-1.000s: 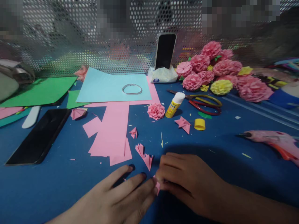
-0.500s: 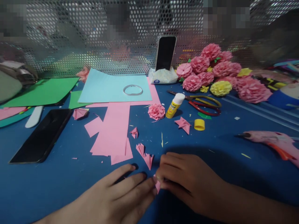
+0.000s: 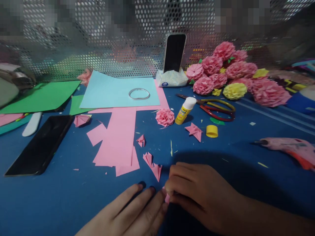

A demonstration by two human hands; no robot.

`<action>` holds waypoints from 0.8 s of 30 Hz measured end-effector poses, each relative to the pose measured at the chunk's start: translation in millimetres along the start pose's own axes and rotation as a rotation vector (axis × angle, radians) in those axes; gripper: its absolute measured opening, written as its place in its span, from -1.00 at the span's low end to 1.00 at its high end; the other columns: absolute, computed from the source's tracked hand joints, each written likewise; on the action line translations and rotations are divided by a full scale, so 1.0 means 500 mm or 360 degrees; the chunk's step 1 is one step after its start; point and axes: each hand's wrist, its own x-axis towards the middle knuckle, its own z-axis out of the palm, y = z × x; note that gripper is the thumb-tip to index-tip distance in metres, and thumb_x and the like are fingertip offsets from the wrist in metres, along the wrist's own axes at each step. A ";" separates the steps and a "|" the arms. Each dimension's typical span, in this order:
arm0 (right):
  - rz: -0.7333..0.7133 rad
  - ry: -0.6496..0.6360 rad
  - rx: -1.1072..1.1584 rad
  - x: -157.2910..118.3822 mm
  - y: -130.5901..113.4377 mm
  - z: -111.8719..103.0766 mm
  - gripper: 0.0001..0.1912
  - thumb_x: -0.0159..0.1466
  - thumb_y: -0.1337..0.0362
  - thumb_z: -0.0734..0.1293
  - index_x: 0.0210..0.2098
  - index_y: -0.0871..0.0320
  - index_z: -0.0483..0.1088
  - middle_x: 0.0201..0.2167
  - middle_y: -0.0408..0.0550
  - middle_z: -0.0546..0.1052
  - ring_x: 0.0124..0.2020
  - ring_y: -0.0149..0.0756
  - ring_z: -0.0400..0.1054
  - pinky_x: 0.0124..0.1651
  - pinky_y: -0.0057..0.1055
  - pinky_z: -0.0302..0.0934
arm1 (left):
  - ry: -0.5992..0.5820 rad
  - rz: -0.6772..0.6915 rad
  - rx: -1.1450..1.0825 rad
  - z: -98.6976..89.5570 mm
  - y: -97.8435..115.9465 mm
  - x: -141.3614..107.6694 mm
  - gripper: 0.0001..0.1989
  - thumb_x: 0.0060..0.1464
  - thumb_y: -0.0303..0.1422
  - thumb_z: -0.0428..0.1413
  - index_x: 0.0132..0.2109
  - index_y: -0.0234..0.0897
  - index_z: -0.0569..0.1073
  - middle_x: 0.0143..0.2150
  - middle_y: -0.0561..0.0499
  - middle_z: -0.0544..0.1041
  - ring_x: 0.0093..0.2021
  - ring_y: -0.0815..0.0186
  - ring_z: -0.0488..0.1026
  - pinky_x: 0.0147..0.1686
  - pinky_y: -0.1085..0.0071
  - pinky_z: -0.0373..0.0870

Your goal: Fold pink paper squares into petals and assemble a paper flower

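A small folded pink paper piece is between my hands near the front of the table, mostly covered by fingertips. My right hand is closed and pinches it between thumb and index finger. From the other side, my left hand has its index finger and thumb closed at the paper's edge, its other fingers stretched forward over the table. Just beyond the fingers lie two joined folded pink pieces, and further up a single folded piece.
Pink paper strips lie left of centre, near a dark phone. A glue stick, its yellow cap, a pink paper star and scissors lie beyond my right hand. A pink glue gun is at right.
My left hand has shifted slightly right and down, its fingers closer together. The small pink paper is still between both hands. The whole view has moved slightly.
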 end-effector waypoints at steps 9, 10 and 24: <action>0.0023 0.0043 -0.0049 0.005 -0.012 -0.002 -0.91 0.42 0.35 0.19 -0.25 0.12 0.25 -0.31 -0.16 0.40 -0.32 -0.33 0.21 -0.34 -0.37 -0.05 | -0.0029 0.0096 -0.0324 -0.015 -0.042 0.000 -0.61 0.44 -0.45 -0.21 0.22 -0.28 0.40 0.23 0.06 0.45 0.20 0.26 0.33 0.25 0.22 0.14; 0.0029 0.0042 -0.0061 0.005 -0.014 -0.002 -0.91 0.41 0.35 0.19 -0.26 0.12 0.25 -0.31 -0.16 0.40 -0.33 -0.32 0.20 -0.34 -0.36 -0.05 | -0.0042 0.0098 -0.0354 -0.016 -0.045 -0.001 -0.61 0.44 -0.45 -0.21 0.22 -0.29 0.40 0.24 0.06 0.44 0.20 0.26 0.33 0.26 0.23 0.15; 0.0049 0.0044 -0.0162 0.010 -0.023 -0.004 -0.87 0.42 0.38 0.16 -0.27 0.14 0.27 -0.29 -0.12 0.42 -0.32 -0.29 0.22 -0.34 -0.34 -0.03 | -0.0036 0.0067 -0.0241 -0.019 -0.037 -0.007 -0.63 0.44 -0.41 -0.17 0.22 -0.24 0.41 0.27 0.06 0.40 0.22 0.28 0.30 0.26 0.26 0.21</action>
